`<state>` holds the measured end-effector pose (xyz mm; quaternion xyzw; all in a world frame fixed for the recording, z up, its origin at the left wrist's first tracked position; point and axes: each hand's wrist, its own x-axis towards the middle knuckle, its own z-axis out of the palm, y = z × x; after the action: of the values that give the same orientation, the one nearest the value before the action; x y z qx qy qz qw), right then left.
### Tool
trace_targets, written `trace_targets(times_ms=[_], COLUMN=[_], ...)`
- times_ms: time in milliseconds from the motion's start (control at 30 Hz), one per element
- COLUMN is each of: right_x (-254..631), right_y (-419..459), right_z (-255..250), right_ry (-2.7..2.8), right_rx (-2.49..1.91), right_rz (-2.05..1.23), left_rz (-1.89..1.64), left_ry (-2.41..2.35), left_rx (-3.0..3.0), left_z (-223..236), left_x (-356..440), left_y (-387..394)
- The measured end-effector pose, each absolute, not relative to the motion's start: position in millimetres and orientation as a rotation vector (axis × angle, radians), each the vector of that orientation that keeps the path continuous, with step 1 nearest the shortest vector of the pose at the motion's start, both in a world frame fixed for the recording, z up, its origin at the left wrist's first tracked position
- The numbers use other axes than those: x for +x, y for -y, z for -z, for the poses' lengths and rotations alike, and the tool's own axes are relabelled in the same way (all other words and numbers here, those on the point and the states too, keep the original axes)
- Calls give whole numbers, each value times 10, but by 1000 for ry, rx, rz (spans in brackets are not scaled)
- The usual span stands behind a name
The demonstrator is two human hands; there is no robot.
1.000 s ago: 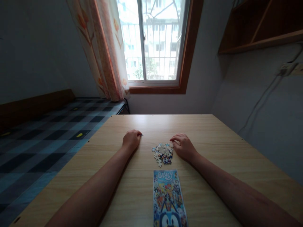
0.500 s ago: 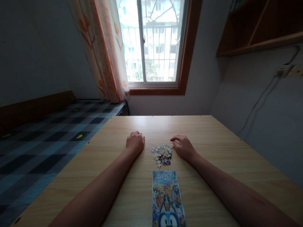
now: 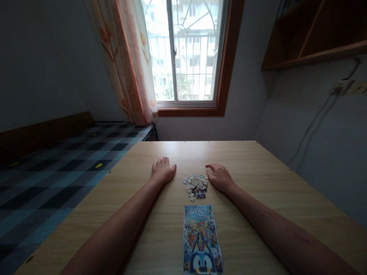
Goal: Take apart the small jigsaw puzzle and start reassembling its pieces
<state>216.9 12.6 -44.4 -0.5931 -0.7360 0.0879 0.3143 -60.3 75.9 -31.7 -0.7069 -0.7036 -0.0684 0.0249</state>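
Note:
A pile of jigsaw puzzle pieces (image 3: 196, 186) lies on the wooden table (image 3: 160, 236), some with pale backs up and some showing colour. Left of the pile, my left hand (image 3: 164, 169) rests flat on the tabletop, fingers spread and holding nothing. My right hand (image 3: 220, 176) lies just right of the pile with its fingers loosely stretched and nothing seen in them. Its palm side is hidden. Nearer to me is a printed Bluey picture sheet (image 3: 202, 238), its lower edge cut off by the frame.
To the left stands a bed (image 3: 86, 168) with a checked cover. Beyond the table are a window (image 3: 195, 57) and a floral curtain (image 3: 126, 68). A wall shelf (image 3: 312, 57) hangs at the upper right, with a cable (image 3: 312, 122) running down below it.
My left hand has opened from a loosely curled pose to spread fingers. My right hand has shifted slightly. The puzzle pile looks the same, and the view has tilted a little.

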Motion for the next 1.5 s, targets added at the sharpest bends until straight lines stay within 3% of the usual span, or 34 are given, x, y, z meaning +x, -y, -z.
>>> trace_targets(times_ms=[833, 1067, 1500], right_x=[2147, 2167, 2158], right_y=[-143, -172, -162], right_z=[483, 503, 508], right_ry=[1959, 1980, 1936], right_rx=[-1630, -1637, -1726], right_rz=[-209, -217, -182], left_rz=[254, 507, 345], left_ry=[2148, 2110, 2228], left_rx=[-2103, -2001, -2087], left_z=[239, 253, 287], left_x=[-670, -690, -697], left_y=[-1443, -1336, -1431])
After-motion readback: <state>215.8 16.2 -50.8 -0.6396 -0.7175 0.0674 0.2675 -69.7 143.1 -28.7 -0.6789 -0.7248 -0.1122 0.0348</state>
